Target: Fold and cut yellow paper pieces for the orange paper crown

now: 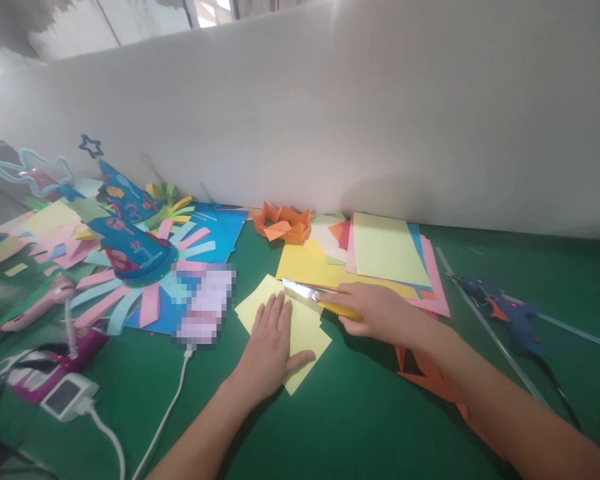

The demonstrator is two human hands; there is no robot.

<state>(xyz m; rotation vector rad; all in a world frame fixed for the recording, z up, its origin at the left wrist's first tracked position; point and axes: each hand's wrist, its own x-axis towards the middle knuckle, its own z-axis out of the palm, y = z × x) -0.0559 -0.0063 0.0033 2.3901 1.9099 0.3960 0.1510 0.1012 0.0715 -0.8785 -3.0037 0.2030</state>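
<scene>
Pale yellow paper (307, 337) lies on the green table in overlapping pieces. My left hand (275, 333) rests flat on it, fingers stretched forward and thumb out to the right. A utility knife (341, 311) with a yellow handle is gripped in my right hand (365, 307). Its silver blade points left, over the far edge of the pale yellow paper, close to my left fingertips. Whether the blade touches the paper, I cannot tell. Beneath my right forearm, folded orange paper (423, 370) is partly hidden.
Stacked coloured sheets (390, 247) and an orange folded paper ring (283, 223) lie toward the white wall. Blue party hats (135, 250) with paper strips stand at left, near a power strip (55, 373) with cables. A blue glue gun (520, 323) lies at right beside clear sticks.
</scene>
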